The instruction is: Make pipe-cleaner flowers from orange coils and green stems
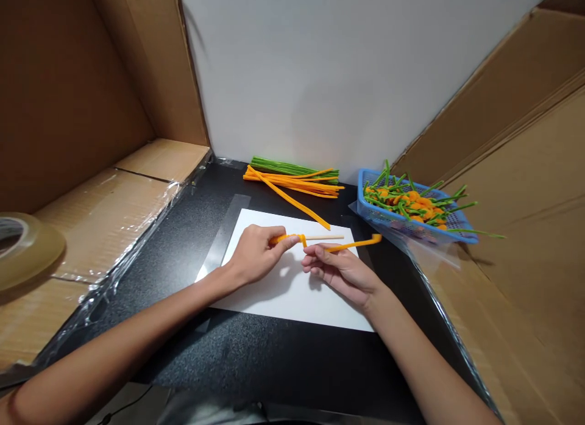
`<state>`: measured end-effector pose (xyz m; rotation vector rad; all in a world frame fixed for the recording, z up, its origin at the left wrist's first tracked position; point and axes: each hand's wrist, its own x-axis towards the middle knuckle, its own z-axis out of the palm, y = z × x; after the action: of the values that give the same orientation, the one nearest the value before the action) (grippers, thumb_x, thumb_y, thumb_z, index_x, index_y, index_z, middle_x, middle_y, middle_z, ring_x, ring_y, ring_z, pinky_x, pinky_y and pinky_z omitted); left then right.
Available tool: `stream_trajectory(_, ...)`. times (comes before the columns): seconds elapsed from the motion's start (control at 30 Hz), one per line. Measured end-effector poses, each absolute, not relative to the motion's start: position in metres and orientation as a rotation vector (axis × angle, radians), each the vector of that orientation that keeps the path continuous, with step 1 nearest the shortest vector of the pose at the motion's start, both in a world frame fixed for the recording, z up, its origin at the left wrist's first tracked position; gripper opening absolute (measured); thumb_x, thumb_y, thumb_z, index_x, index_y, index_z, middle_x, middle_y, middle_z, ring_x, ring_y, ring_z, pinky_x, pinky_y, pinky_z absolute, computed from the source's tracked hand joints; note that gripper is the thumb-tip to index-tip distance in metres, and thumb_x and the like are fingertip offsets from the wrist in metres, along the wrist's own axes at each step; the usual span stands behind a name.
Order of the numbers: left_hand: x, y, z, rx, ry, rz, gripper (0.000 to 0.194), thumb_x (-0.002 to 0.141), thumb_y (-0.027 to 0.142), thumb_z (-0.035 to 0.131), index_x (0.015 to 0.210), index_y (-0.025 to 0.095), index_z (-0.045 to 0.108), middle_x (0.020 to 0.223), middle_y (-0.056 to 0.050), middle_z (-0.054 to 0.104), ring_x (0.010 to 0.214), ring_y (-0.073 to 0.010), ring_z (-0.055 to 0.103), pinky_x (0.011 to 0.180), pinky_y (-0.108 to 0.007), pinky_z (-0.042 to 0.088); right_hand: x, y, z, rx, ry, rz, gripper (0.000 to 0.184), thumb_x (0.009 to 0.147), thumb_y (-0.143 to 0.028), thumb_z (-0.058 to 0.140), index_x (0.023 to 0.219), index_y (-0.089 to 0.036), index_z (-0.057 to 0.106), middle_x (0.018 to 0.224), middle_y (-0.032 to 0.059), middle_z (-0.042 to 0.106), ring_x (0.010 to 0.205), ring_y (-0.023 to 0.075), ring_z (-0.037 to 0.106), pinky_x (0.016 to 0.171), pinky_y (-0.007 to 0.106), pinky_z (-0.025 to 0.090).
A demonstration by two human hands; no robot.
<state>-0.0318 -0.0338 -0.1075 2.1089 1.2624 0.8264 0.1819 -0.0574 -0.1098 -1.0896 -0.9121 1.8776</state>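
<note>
Head view: an orange pipe cleaner (pixel 351 244) was wound only a short way around a thin wooden stick (pixel 324 236) above a white paper sheet (pixel 283 297), most of its length uncoiled. The left hand (pixel 256 254) pinched the coil with closed fingers, while the right hand's (pixel 340 272) half-curled fingers touched the tail, grip unclear. Loose orange and green pipe cleaners (pixel 292 180) lay beyond, near a blue plastic basket (pixel 386 217) heaped with green-stemmed orange flowers (pixel 411 205).

Bright, even indoor light seems to fall from above, with no lamp in view. Soft, pale shadows lie on the white paper (pixel 283 297) just below the fingers (pixel 320 255), and small glints catch the clear plastic film (pixel 123 230) far left of them. The fingers show little blur. Wide-angle distortion slants the cardboard panels (pixel 516 157) well right of them, while the tape roll (pixel 22 251) at far left looks soft.
</note>
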Motion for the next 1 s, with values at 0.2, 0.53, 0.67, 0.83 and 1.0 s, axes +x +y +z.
stream_trajectory(0.2,-0.041,-0.028,-0.097,2.326,0.788,0.46,0.048,0.095,0.047,0.05,0.057,0.017,0.049,0.049,0.005,0.035,0.047,-0.009,0.03,0.053,-0.025,0.022,0.193,-0.053,-0.104,-1.152,-1.013,1.91,0.025,0.068,-0.036,0.087,0.077,-0.014,0.078,0.06,0.0009,0.065,0.051,0.0066,0.053,0.05,0.017,0.045)
stream_trajectory(0.53,-0.032,-0.039,-0.104,2.6,1.559,0.7,0.042,0.096,0.049,0.044,0.072,0.019,0.063,0.056,-0.003,0.054,0.052,-0.0148,0.045,0.056,-0.029,0.019,0.189,-0.059,-0.091,-1.14,-1.78,1.25,0.026,0.09,-0.043,0.064,0.099,-0.025,0.08,0.09,0.0064,0.076,0.081,0.0187,0.066,0.073,0.03,0.052)
stream_trajectory(0.67,-0.03,-0.041,-0.099,2.239,1.501,0.891,0.046,0.095,0.05,0.049,0.063,0.017,0.053,0.051,0.003,0.043,0.05,-0.0104,0.035,0.056,-0.026,0.02,0.185,-0.06,-0.1,-1.065,-1.577,1.445,0.029,0.086,-0.047,0.069,0.101,-0.025,0.08,0.089,0.0069,0.076,0.075,0.0171,0.065,0.073,0.031,0.052)
stream_trajectory(0.83,-0.03,-0.038,-0.096,1.854,1.151,0.861,0.054,0.093,0.054,0.051,0.057,0.017,0.037,0.055,0.005,0.028,0.054,-0.0087,0.029,0.053,-0.024,0.022,0.187,-0.057,-0.109,-0.957,-1.149,1.68,0.031,0.071,-0.051,0.082,0.087,-0.024,0.082,0.075,0.0055,0.074,0.071,0.0158,0.064,0.066,0.027,0.049)
stream_trajectory(1.0,-0.029,-0.038,-0.1,1.887,1.317,0.875,0.054,0.091,0.055,0.053,0.056,0.017,0.039,0.053,0.006,0.031,0.052,-0.0089,0.029,0.053,-0.026,0.02,0.183,-0.056,-0.11,-1.028,-1.103,1.53,0.025,0.071,-0.044,0.084,0.087,-0.024,0.081,0.077,0.0055,0.075,0.071,0.0159,0.065,0.065,0.028,0.05)
